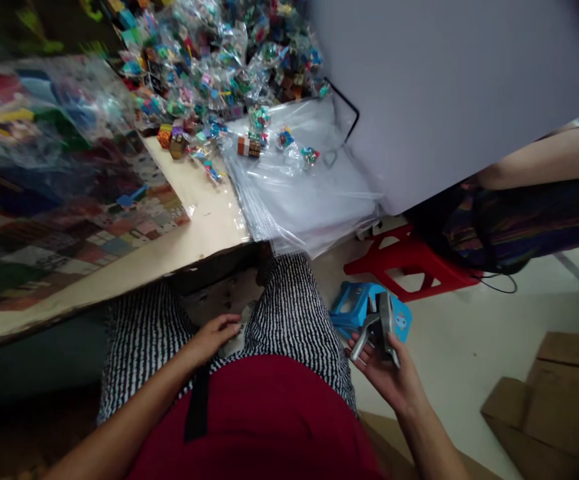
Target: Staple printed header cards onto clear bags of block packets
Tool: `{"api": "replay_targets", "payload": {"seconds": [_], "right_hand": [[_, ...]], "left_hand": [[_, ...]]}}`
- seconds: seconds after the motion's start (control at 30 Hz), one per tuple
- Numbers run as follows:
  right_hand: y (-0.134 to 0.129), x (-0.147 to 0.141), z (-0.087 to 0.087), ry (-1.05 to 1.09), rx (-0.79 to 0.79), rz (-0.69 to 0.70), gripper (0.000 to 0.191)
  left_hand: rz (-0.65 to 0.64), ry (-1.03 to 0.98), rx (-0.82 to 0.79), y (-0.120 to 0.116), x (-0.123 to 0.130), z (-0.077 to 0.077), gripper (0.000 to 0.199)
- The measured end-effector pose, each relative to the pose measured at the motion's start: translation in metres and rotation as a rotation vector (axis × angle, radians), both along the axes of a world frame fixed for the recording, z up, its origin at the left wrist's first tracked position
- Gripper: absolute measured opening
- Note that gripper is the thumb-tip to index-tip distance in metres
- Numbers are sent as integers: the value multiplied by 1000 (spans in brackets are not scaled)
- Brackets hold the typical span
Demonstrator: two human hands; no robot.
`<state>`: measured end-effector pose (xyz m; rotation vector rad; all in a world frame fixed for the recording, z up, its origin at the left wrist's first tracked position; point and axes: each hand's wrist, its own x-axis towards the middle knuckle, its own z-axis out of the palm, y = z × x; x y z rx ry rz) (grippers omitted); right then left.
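My right hand [387, 373] holds a silver and black plier stapler [377, 330] to the right of my knee, its handle lying across the fingers. My left hand [214, 339] is low over my lap, fingers loosely stretched out. Its fingertips lie by a pale grey thing [235, 339] between my thighs, and I cannot make out what that is. On the table in front lies a stack of clear plastic bags [294, 193]. Several small wrapped toy figures [285, 138] and a brown and white block [248, 147] rest on the stack.
A heap of bagged toy figures [209, 67] covers the far table [209, 217]. Printed colourful packaging [59, 193] lies left. A large pale panel [444, 87] fills the upper right. Red stool [404, 267], blue stool [352, 300] and cardboard boxes [564, 400] are right, near another person's arm [544, 163].
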<state>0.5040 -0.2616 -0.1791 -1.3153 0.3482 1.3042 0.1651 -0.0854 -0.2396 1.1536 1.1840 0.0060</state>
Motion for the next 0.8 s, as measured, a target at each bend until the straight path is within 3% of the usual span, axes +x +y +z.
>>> {"api": "replay_targets", "payload": {"seconds": [0.13, 0.27, 0.57, 0.7, 0.8], "right_hand": [[-13, 12, -13, -61, -18, -40, 26], [-21, 15, -16, -74, -31, -40, 23], [-17, 13, -9, 100, 26, -87, 44], [-22, 20, 2, 110, 45, -131, 44], [-27, 15, 12, 61, 150, -182, 56]], "left_hand": [[-41, 4, 45, 0, 1, 4, 70], [-77, 8, 88, 1, 3, 3, 67], [-98, -7, 110, 0, 3, 1, 66], [-108, 1, 113, -1, 3, -1, 66], [-103, -11, 124, -1, 4, -3, 65]]}}
